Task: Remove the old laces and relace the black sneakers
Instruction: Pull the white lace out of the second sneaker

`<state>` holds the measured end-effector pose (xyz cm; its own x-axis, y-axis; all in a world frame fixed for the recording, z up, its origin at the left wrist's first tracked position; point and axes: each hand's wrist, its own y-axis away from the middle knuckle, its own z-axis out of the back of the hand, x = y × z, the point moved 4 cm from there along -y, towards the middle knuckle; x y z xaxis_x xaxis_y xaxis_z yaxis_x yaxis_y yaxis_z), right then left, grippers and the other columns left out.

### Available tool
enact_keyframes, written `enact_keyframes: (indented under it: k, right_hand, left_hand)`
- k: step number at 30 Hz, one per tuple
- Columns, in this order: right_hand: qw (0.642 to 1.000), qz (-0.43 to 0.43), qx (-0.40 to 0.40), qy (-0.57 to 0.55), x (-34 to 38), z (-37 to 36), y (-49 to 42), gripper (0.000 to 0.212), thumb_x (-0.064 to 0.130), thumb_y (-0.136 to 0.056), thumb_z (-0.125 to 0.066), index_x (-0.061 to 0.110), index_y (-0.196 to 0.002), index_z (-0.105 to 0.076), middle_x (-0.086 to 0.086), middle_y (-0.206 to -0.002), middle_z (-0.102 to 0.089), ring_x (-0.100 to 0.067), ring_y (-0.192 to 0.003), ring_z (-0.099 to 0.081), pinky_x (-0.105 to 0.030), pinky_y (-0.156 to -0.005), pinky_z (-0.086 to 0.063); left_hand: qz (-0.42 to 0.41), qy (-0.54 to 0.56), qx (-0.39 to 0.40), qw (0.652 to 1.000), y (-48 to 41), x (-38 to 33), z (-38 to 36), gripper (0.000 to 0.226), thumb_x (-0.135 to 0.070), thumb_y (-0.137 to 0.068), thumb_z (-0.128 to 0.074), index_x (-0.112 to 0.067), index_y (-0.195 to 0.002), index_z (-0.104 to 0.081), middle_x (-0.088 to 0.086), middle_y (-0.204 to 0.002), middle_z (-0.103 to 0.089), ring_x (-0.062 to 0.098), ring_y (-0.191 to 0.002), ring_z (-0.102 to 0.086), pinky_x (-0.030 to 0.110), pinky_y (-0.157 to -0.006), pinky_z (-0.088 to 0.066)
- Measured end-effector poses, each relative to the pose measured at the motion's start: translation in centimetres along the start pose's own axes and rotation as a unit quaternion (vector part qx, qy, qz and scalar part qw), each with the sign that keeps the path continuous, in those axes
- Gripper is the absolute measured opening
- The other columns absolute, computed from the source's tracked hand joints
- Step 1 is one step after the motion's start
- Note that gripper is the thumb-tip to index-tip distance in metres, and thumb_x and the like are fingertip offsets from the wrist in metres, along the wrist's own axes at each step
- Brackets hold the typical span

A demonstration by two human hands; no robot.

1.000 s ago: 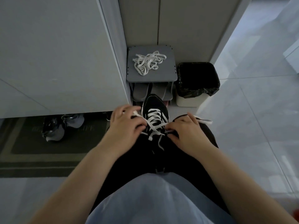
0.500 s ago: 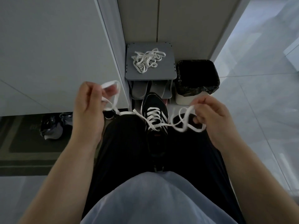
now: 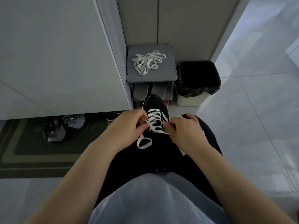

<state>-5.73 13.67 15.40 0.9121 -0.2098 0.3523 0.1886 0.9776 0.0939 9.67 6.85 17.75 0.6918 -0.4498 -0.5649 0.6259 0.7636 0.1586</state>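
Note:
A black sneaker (image 3: 154, 103) with white stripes rests between my knees, toe pointing away, threaded with a white lace (image 3: 155, 122) in several crossings. My left hand (image 3: 127, 126) pinches the lace at the shoe's left side. My right hand (image 3: 186, 129) grips the lace at the right side. A slack white loop (image 3: 144, 143) lies on my black trousers just below the shoe's tongue. A loose pile of white laces (image 3: 148, 62) lies on a small grey stool (image 3: 168, 73) beyond the shoe.
A lined bin (image 3: 198, 81) stands right of the stool, grey slippers (image 3: 140, 92) beneath it. A white cabinet (image 3: 56, 54) fills the left, with grey sneakers (image 3: 64, 126) on a dark mat (image 3: 40, 152) under it. Pale floor tiles (image 3: 258, 118) spread to the right.
Both hands, spread wide half a second ago pulling the lace ends outward, have come back down to the shoe's sides. The lace now sits tight across the shoe with a loop left below.

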Motion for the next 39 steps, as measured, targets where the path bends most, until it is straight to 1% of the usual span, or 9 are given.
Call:
enact_keyframes:
  k: [2, 5, 7, 13, 17, 24, 29, 33, 39]
  right_hand:
    - [1.0, -0.012, 0.006, -0.004, -0.1, -0.1, -0.1, 0.033, 0.04, -0.096, -0.042, 0.024, -0.068, -0.05, 0.009, -0.061, -0.051, -0.014, -0.069, -0.052, -0.031, -0.113, -0.016]
    - [0.999, -0.026, 0.016, -0.018, 0.1, -0.3, -0.7, 0.023, 0.04, -0.095, -0.047, 0.025, -0.093, -0.063, 0.007, -0.086, -0.067, -0.015, -0.093, -0.059, -0.037, -0.115, -0.006]
    - [0.999, -0.032, 0.026, -0.023, 0.3, -0.4, -1.2, 0.022, 0.041, -0.093, -0.049, 0.028, -0.101, -0.066, 0.007, -0.098, -0.068, -0.015, -0.103, -0.057, -0.038, -0.115, -0.002]
    - [0.999, -0.018, 0.008, -0.033, 1.2, -1.1, -1.2, 0.02, 0.036, -0.091, -0.055, 0.024, -0.092, -0.07, 0.004, -0.092, -0.068, -0.015, -0.095, -0.058, -0.035, -0.114, -0.007]
    - [0.999, -0.027, 0.009, -0.031, 1.2, -1.3, -1.1, 0.019, 0.04, -0.088, -0.058, 0.025, -0.091, -0.07, 0.004, -0.094, -0.066, -0.015, -0.098, -0.057, -0.035, -0.113, -0.011]
    - [0.997, -0.028, -0.064, -0.031, 2.0, -2.0, -0.5, 0.017, 0.024, -0.086, -0.054, 0.016, -0.084, -0.069, -0.001, -0.089, -0.062, -0.02, -0.093, -0.054, -0.028, -0.097, -0.026]
    - [0.996, -0.029, -0.006, -0.085, 1.2, -1.5, -1.4, 0.014, 0.028, -0.087, -0.057, 0.021, -0.092, -0.069, 0.001, -0.093, -0.067, -0.02, -0.098, -0.054, -0.03, -0.087, -0.029]
    - [0.997, 0.0, 0.025, -0.08, 1.4, -0.8, -0.8, 0.021, 0.032, -0.087, -0.06, 0.027, -0.105, -0.068, 0.003, -0.101, -0.066, -0.018, -0.1, -0.056, -0.031, -0.092, -0.031]
    - [0.992, -0.024, -0.073, -0.1, 1.9, -1.2, 0.7, 0.019, 0.018, -0.088, -0.053, 0.015, -0.092, -0.072, 0.0, -0.091, -0.063, -0.018, -0.088, -0.056, -0.028, -0.075, -0.043]
  left_hand:
    - [-0.025, 0.007, -0.043, 0.999, -0.8, -1.1, 0.0, 0.015, -0.023, -0.093, -0.051, -0.022, -0.107, -0.057, -0.012, -0.101, -0.056, 0.004, -0.091, -0.052, 0.02, -0.08, -0.04]
    - [0.002, -0.006, 0.019, 1.0, -1.5, -1.5, -1.8, 0.014, -0.022, -0.095, -0.048, -0.02, -0.105, -0.057, -0.007, -0.101, -0.06, 0.009, -0.086, -0.055, 0.022, -0.075, -0.04]
    - [0.031, -0.004, 0.012, 0.999, -1.4, -1.0, -2.5, 0.007, -0.021, -0.093, -0.052, -0.018, -0.096, -0.057, -0.002, -0.09, -0.062, 0.014, -0.079, -0.058, 0.03, -0.074, -0.047]
    - [0.093, -0.029, 0.003, 0.995, -1.0, 0.8, -2.8, 0.009, -0.033, -0.085, -0.063, -0.024, -0.082, -0.062, -0.006, -0.079, -0.064, 0.014, -0.074, -0.06, 0.035, -0.071, -0.05]
    - [0.113, -0.058, 0.008, 0.992, -1.1, 0.4, -3.1, 0.015, -0.038, -0.082, -0.066, -0.025, -0.089, -0.069, -0.005, -0.083, -0.062, 0.014, -0.08, -0.059, 0.031, -0.068, -0.048]
    - [0.132, -0.107, -0.06, 0.984, -0.7, -1.2, -4.0, 0.009, -0.03, -0.088, -0.055, -0.021, -0.088, -0.055, -0.003, -0.087, -0.061, 0.018, -0.083, -0.057, 0.03, -0.062, -0.039]
    - [0.134, -0.016, 0.01, 0.991, -1.3, -0.5, -4.1, 0.007, -0.025, -0.085, -0.058, -0.02, -0.083, -0.053, 0.001, -0.087, -0.061, 0.02, -0.084, -0.058, 0.031, -0.066, -0.043]
    - [0.091, -0.001, 0.071, 0.993, -1.5, -0.4, -3.4, 0.01, -0.023, -0.09, -0.055, -0.021, -0.081, -0.051, -0.003, -0.081, -0.056, 0.018, -0.08, -0.056, 0.025, -0.062, -0.037]
    - [0.039, 0.013, 0.081, 0.996, -1.7, -1.2, -1.8, 0.008, -0.016, -0.089, -0.057, -0.021, -0.093, -0.052, -0.009, -0.077, -0.054, 0.01, -0.071, -0.053, 0.023, -0.064, -0.04]
